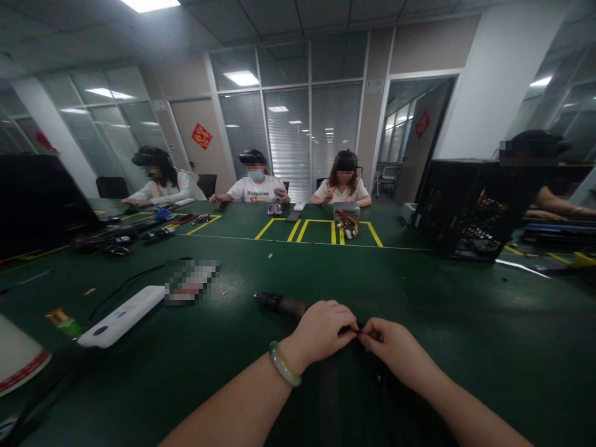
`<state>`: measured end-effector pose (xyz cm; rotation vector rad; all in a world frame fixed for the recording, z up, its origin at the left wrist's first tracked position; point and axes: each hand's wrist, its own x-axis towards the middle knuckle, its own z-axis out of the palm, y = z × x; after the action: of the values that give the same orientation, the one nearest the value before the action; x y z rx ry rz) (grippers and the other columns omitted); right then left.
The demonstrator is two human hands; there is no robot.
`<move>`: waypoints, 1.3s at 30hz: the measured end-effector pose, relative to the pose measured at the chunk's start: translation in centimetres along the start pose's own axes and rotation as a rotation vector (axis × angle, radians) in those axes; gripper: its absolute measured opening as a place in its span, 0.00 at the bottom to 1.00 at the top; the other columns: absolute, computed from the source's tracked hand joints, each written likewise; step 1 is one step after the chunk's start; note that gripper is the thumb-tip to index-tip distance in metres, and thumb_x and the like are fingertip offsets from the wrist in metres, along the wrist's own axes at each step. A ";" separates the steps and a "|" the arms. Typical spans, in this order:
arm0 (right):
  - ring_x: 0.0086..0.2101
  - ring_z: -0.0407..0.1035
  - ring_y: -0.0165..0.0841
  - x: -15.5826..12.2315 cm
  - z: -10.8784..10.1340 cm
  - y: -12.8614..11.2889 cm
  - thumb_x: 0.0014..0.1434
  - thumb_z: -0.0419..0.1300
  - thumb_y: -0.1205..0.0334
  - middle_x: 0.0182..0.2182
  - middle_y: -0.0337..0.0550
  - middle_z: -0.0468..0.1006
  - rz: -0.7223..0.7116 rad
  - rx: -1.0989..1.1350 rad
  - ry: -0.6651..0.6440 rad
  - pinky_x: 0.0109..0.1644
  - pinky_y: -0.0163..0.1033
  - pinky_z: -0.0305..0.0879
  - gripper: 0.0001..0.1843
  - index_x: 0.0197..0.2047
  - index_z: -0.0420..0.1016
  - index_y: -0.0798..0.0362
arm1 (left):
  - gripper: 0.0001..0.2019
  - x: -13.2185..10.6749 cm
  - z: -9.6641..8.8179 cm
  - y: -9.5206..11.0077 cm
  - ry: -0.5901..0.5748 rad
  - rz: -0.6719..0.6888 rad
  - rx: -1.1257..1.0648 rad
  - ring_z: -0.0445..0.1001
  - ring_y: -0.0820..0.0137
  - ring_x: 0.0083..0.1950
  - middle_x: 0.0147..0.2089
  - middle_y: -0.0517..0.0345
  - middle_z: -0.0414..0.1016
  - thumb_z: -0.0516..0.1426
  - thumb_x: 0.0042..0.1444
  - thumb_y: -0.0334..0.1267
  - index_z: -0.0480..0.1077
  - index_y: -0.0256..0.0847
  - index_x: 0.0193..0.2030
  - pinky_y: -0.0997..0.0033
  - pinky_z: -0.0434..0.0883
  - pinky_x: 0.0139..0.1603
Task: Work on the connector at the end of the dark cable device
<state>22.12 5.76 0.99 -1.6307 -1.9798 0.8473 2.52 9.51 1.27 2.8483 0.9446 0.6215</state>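
Note:
My left hand (323, 329), with a green bangle on the wrist, meets my right hand (391, 347) fingertip to fingertip over the near part of the table. Both hands are closed in a pinch. What they pinch is too small and dark to name. Just beyond my left hand lies a dark cylindrical tool (282, 302) with a narrow metallic tip pointing left. Its rear end is hidden behind my left hand. Something thin and dark, perhaps a cable, hangs or lies below my right hand, hard to make out in the shadow.
A white power strip (123, 316), a small green bottle (67, 323) and a white container (18, 357) stand at left. A black computer case (465, 208) is at right. Several people sit around the green table (279, 273); a power supply unit (347, 212) with wires lies across from me.

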 end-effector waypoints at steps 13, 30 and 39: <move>0.29 0.73 0.33 0.2 -0.1 0.2 0.61 0.56 0.58 0.29 0.38 0.80 0.000 0.005 -0.035 0.29 0.33 0.58 0.09 0.34 0.76 0.50 | 0.05 -0.1 0.2 -0.1 0.020 -0.025 -0.036 0.70 0.67 0.46 0.42 0.61 0.74 0.60 0.58 0.38 0.71 0.43 0.41 0.65 0.65 0.48; 0.28 0.72 0.32 0.2 0.2 0.2 0.60 0.57 0.58 0.27 0.37 0.79 -0.011 -0.016 0.019 0.28 0.32 0.56 0.09 0.32 0.75 0.51 | 0.04 0.0 0.3 0.1 0.002 -0.042 -0.005 0.70 0.67 0.45 0.41 0.61 0.75 0.60 0.57 0.36 0.70 0.43 0.39 0.66 0.65 0.49; 0.28 0.72 0.32 0.0 0.2 0.3 0.60 0.57 0.57 0.27 0.36 0.79 -0.007 0.006 0.017 0.27 0.32 0.56 0.09 0.32 0.75 0.50 | 0.07 0.0 0.0 0.2 0.019 -0.059 -0.031 0.70 0.66 0.45 0.41 0.61 0.74 0.61 0.56 0.37 0.69 0.43 0.41 0.65 0.65 0.47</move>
<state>22.19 5.80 0.65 -1.6214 -1.9686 0.8325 2.67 9.33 1.33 2.7814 1.0091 0.6521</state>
